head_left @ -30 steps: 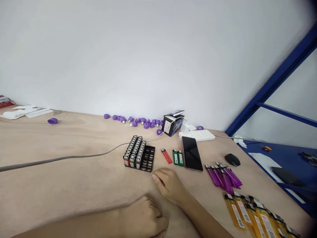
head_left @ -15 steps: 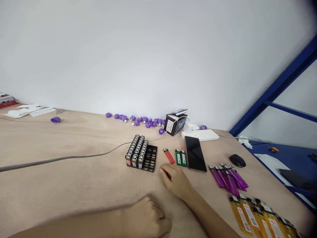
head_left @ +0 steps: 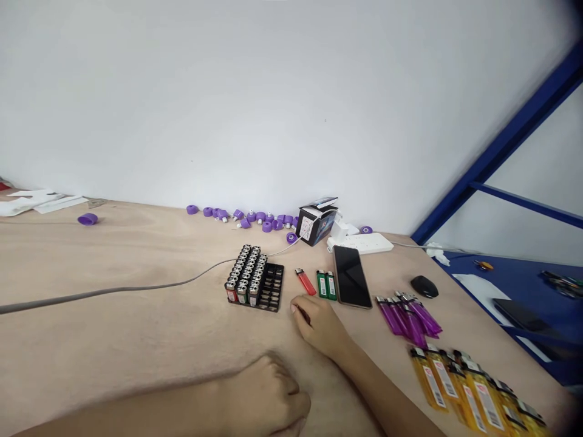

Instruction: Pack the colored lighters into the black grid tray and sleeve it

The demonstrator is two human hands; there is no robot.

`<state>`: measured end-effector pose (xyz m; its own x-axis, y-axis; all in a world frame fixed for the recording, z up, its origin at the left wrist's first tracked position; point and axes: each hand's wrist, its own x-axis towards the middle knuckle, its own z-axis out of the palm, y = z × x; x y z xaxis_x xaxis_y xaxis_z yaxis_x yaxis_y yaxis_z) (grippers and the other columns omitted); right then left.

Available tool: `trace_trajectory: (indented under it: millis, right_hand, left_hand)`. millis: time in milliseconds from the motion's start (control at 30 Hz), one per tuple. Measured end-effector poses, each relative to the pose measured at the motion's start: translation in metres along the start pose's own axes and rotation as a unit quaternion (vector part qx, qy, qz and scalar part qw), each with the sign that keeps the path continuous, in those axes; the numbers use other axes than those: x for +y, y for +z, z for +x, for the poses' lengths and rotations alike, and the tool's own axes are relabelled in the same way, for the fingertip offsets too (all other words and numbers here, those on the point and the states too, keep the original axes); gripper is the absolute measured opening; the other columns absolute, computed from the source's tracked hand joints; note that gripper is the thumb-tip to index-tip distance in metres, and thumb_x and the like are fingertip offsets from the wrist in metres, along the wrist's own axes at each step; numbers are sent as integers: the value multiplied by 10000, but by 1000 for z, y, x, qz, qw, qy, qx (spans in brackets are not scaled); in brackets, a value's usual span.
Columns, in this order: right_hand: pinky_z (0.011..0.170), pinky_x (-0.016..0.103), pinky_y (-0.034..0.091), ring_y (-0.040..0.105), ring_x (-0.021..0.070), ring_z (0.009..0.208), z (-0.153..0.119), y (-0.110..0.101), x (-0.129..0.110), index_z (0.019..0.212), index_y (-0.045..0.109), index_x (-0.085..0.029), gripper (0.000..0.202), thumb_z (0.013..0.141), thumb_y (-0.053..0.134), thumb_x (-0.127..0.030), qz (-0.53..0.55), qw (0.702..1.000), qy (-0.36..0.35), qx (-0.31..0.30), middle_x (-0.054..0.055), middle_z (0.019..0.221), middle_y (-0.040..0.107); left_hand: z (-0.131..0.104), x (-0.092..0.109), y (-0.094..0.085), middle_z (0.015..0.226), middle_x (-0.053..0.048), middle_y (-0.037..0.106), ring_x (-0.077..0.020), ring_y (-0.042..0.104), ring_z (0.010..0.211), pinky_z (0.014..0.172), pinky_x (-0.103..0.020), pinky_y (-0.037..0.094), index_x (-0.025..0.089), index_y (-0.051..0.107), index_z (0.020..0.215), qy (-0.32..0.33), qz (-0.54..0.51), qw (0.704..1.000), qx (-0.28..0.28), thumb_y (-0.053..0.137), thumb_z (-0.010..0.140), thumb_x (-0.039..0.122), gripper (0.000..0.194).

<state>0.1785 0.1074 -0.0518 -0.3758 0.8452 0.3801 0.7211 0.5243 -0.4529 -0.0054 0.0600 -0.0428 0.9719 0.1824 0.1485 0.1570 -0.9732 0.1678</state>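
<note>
My left hand (head_left: 268,391) rests on the table at the bottom middle, its fingers curled into a loose fist with nothing seen in it. Farther right, my right hand (head_left: 319,325) lies on the table with bent fingers and holds nothing that shows. Just beyond its fingertips is a red lighter (head_left: 305,281), lying flat beside two green lighters (head_left: 326,285). To the left of that hand stands a black tray (head_left: 272,288). Upright lighters (head_left: 246,273) fill the tray's left rows, while the slots on its right side show bare.
A phone (head_left: 352,276), purple lighters (head_left: 410,318), yellow lighters (head_left: 476,388) and a black mouse (head_left: 424,286) lie to the right. Along the wall are purple caps (head_left: 260,216), a small box (head_left: 316,221) and a white power strip (head_left: 364,244). A grey cable (head_left: 136,289) crosses the left.
The whole view has shifted slightly, so things on the table appear a little farther left and higher. Both hands keep their pose on the table, and nothing has been picked up.
</note>
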Motion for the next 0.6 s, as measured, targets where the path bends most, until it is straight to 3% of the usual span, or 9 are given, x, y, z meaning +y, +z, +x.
trace_trajectory:
  millis: [200,367,500,600]
  right_hand:
    - [681,309,489,642,204,730,-24,-19,12,858,619,-192,209,919,434,-117,-19,999,3,33,67,792,683]
    - [729,348,527,680,234,797,-67,-57,23,940,642,-200,190,918,457,-164,-78,989,25,121,103,863,723]
    - [702,369,518,687,261,770,-91,-99,44,904,652,-209,197,893,485,-314,-201,936,189,219,114,879,733]
    - [777,427,510,677,313,869,-101,-129,69,979,638,-199,307,842,488,-429,-263,876,338,222,132,923,707]
  left_hand:
    - [-3,-1,1,599,18,608,-156,520,482,526,-324,418,208,500,724,9,-13,1000,15,597,826,238,144]
    - [-4,-2,1,630,11,614,-161,533,502,545,-327,423,209,478,747,15,-36,999,28,560,823,205,112]
    - [-5,-2,3,629,8,597,-156,519,509,547,-323,402,209,456,746,17,-41,998,33,538,825,198,114]
    - [-5,-2,4,630,5,591,-156,516,514,544,-327,386,209,448,748,17,-45,998,40,523,827,199,109]
